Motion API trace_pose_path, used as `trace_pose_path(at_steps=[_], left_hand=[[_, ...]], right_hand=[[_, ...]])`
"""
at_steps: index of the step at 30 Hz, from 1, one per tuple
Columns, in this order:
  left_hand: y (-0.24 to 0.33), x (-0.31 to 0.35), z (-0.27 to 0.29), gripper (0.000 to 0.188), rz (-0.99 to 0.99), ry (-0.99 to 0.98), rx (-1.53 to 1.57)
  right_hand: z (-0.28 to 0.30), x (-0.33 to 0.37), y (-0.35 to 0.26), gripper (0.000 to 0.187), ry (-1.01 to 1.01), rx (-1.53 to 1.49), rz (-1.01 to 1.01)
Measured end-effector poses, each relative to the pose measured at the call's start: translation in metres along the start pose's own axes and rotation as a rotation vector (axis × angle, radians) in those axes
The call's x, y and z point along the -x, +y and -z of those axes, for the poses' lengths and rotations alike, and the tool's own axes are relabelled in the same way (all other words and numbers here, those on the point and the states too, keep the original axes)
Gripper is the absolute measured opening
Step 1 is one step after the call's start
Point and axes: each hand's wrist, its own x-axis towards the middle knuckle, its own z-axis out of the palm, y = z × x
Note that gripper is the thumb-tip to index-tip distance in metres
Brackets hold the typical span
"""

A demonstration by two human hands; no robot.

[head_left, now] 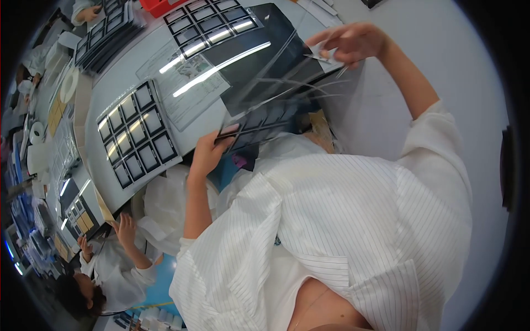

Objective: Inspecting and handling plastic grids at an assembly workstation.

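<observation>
My left hand [207, 154] is closed on the near corner of a thin panel with black-framed windows [262, 128], tilted and smeared by motion at the table's edge. Raised at the far right, my right hand [356, 43] has its fingers bent together on a clear plastic film [295, 74], which stretches in blurred, shiny strips over the panel. To the left of my left hand, a flat panel with a grid of black-framed windows [138, 134] lies on the table. A similar framed panel [212, 25] lies further back, beside a dark glossy sheet [243, 63].
A printed sheet under clear plastic [199, 83] lies on the white table [118, 85]. Framed panels are stacked [107, 36] at the back left, near a red bin [157, 6]. A co-worker [118, 270] sits at the left; another person's hand [87, 15] shows beyond the stack.
</observation>
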Motion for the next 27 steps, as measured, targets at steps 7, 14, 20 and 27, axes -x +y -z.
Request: trace_pose_path(at_steps=[7,14,20,27], left_hand=[[0.096,0.008,0.035,0.030,-0.141,-0.396,-0.240],[0.115,0.037,0.087,0.032,0.104,-0.344,0.105],[0.151,0.023,0.071,0.040,-0.014,-0.100,0.146],[0.181,0.003,0.060,0.032,-0.174,-0.022,0.080]], right_hand=[[-0.009,0.116,0.082,0.060,0.147,-0.325,0.075],[-0.058,0.261,0.177,0.054,0.733,-0.509,0.234],[-0.109,0.190,0.323,0.039,1.139,-0.230,-0.335],[-0.143,-0.005,0.551,0.048,1.582,0.697,-0.619]])
